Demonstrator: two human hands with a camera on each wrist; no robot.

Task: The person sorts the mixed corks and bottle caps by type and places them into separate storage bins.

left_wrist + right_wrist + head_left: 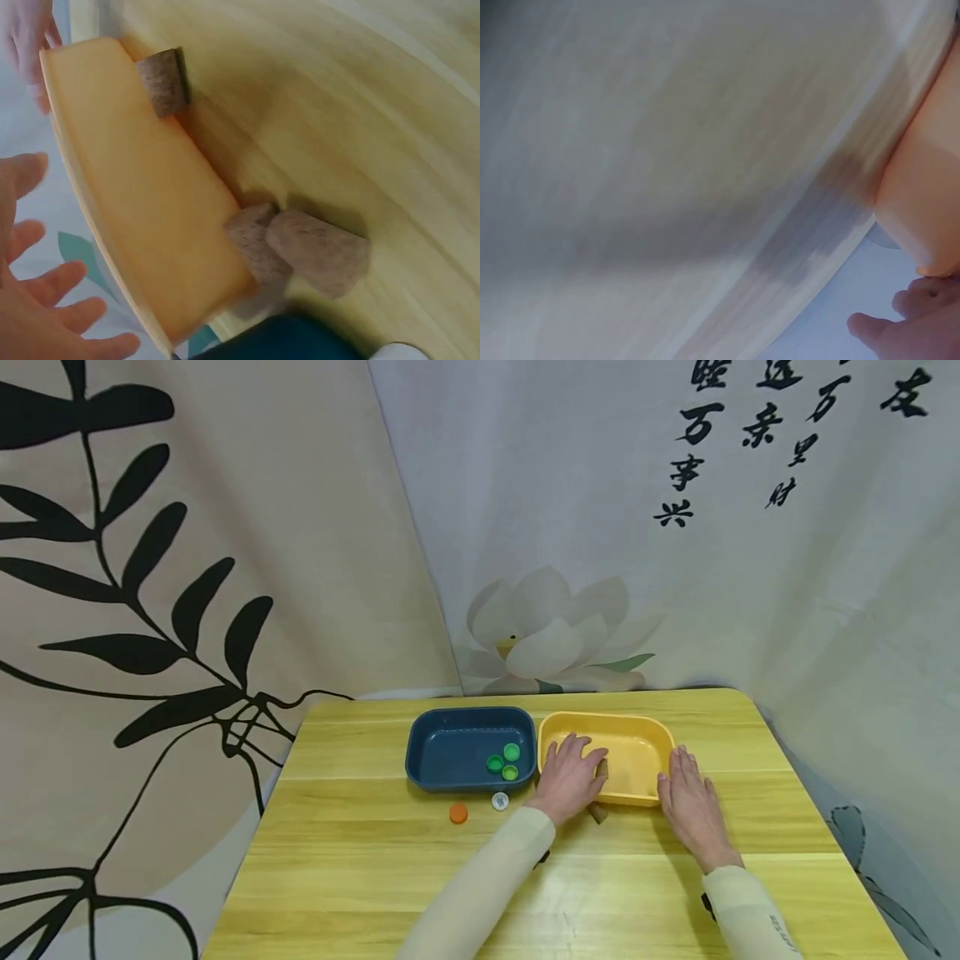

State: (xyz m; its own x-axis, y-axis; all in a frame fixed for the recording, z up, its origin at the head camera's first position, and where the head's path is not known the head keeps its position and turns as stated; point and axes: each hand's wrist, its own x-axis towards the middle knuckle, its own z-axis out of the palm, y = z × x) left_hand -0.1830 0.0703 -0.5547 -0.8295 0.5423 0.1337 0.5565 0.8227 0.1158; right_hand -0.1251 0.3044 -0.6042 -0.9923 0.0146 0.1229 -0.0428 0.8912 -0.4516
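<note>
My left hand (567,779) is over the left part of the yellow tray (637,752), its fingers spread and holding nothing in the left wrist view. By its thumb in the head view is a brown cork (602,767); another cork (597,812) lies on the table just in front of the tray. The left wrist view shows a cork (161,82) at the tray's near side and two more side by side, one a tapered cork (319,251). My right hand (693,810) has straight fingers against the tray's right end.
A dark blue tray (457,752) stands directly left of the yellow one, with several green bottle caps (511,752) in its right half. In front of it on the wooden table (360,860) lie a white cap (500,801) and an orange cap (458,812). Curtains (315,568) hang behind.
</note>
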